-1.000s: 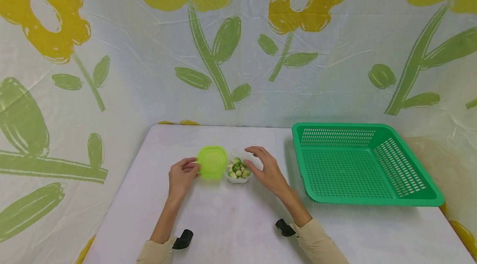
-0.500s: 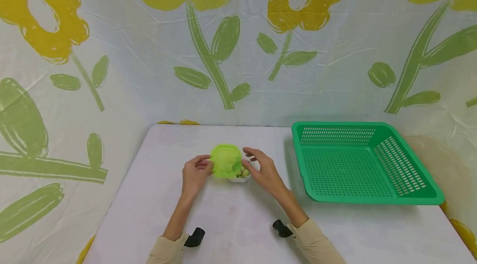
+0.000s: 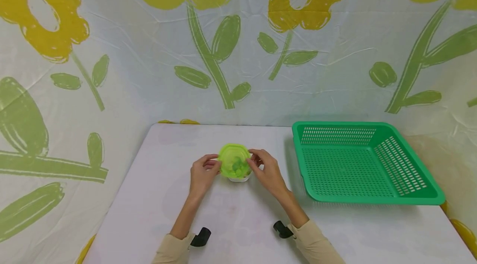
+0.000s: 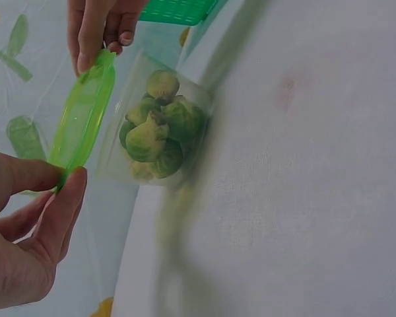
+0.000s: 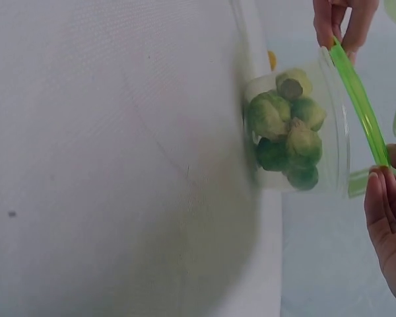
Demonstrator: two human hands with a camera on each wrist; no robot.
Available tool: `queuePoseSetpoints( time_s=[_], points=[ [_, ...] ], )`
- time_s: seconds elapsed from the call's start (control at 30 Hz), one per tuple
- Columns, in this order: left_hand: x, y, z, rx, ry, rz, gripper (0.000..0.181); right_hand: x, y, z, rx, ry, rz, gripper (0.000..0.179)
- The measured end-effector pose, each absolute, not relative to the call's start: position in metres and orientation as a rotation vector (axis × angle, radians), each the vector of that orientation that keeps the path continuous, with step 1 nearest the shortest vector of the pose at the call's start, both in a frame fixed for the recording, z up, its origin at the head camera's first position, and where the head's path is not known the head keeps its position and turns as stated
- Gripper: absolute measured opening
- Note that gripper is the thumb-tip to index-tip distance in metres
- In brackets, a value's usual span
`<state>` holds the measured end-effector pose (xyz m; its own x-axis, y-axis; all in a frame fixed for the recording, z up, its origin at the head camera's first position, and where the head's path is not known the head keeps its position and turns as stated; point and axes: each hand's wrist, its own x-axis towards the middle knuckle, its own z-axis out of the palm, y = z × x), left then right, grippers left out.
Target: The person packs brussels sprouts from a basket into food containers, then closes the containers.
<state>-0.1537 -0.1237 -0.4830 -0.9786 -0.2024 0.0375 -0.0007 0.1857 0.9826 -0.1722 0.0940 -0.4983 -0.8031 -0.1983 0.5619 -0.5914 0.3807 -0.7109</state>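
A translucent lime-green lid (image 3: pixel 232 157) is held level between both hands, just over a clear plastic container (image 3: pixel 239 180). My left hand (image 3: pixel 203 176) pinches its left edge between thumb and fingers. At the opposite edge, my right hand (image 3: pixel 268 173) pinches it the same way. In the left wrist view, the lid (image 4: pixel 86 119) shows edge-on, with a gap between it and the container. Several green Brussels sprouts (image 5: pixel 289 135) fill the container, seen through its clear wall in the right wrist view. From the head view, the lid hides most of them.
A large green perforated basket (image 3: pixel 344 173) stands on the right of the white-covered table (image 3: pixel 231 226). Behind and at the sides hangs a white cloth (image 3: pixel 156 90) printed with yellow flowers and green leaves. A black wrist camera (image 3: pixel 201 237) sits at each beige cuff.
My left hand has carried the lid to the right, from beside the container to above it. My right hand, earlier loose by the container, now grips the lid's right edge.
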Motion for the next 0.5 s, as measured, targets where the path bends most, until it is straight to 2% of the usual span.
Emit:
queuePoseSetpoints(
  time_s=[0.5],
  points=[
    [-0.1543, -0.1163, -0.4904, 0.128, -2.378, -1.738, 0.02, -0.1764, 0.1, -0.5034, 0.525, -2.349, 1.462, 0.018]
  ],
)
